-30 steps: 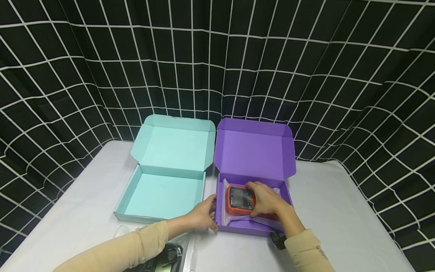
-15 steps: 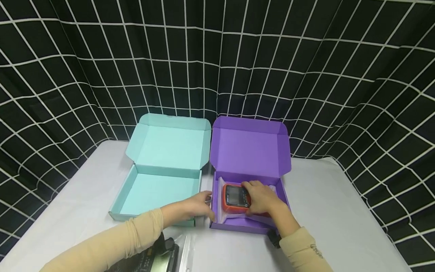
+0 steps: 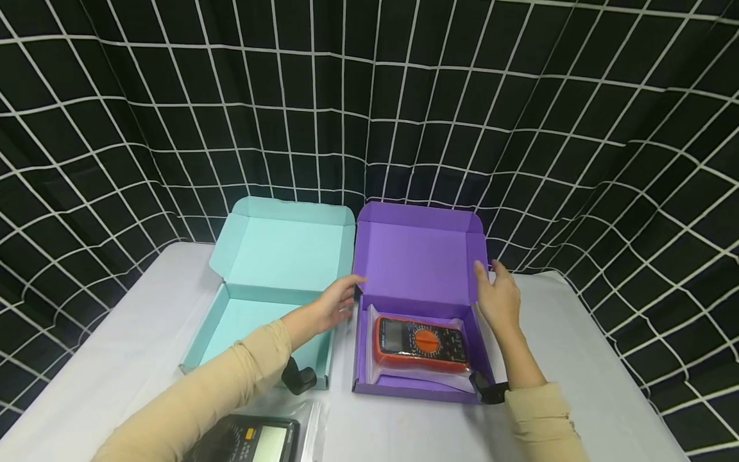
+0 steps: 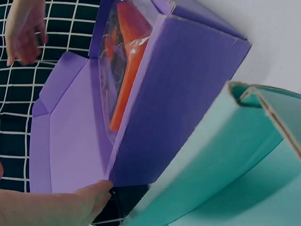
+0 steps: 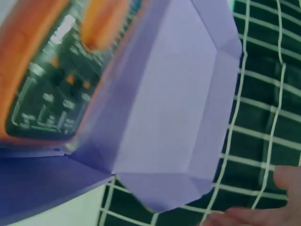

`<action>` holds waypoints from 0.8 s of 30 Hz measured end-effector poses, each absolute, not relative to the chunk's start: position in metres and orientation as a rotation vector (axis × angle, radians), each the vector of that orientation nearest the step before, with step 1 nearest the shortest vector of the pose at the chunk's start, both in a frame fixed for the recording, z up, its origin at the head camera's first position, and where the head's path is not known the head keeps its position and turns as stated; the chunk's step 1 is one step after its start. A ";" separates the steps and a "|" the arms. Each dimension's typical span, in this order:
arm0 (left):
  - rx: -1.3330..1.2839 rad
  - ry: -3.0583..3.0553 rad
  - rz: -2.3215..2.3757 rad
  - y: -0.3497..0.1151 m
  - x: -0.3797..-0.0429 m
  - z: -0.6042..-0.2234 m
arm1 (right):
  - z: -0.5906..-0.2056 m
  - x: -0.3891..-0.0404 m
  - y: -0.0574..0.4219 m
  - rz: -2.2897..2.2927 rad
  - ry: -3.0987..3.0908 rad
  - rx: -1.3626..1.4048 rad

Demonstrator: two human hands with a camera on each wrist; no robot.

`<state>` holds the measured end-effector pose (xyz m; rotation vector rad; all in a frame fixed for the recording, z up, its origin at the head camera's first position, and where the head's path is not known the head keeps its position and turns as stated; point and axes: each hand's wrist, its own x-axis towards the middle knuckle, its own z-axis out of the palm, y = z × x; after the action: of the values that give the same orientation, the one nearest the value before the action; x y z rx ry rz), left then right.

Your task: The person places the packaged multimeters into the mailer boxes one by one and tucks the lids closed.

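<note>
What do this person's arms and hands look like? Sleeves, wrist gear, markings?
Left hand and right hand are gloveless. Wrinkled beige sleeves on both arms; a small dark mark on the right one, unreadable. A chunky black device sits at each wrist.

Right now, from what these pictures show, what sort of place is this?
Probably an indoor packing station: a white table, black white-gridded cloth around its back and sides, and on it an open turquoise box beside an open purple box that holds a bagged orange multimeter.
</note>
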<state>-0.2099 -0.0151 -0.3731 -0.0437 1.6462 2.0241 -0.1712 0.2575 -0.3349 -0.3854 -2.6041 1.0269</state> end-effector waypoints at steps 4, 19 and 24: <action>-0.008 1.668 2.035 -0.014 -0.210 -0.372 | -0.333 -0.177 0.270 1.267 -2.718 -0.525; 0.140 1.738 2.013 -0.015 -0.212 -0.369 | -0.348 -0.177 0.281 1.676 -2.645 -0.354; 0.146 1.739 2.004 -0.015 -0.211 -0.369 | -0.348 -0.171 0.284 1.738 -2.646 -0.243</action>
<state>-0.2112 -0.0146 -0.3687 0.1461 1.7393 2.0039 -0.1706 0.2842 -0.3478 -0.2431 -2.6465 1.7378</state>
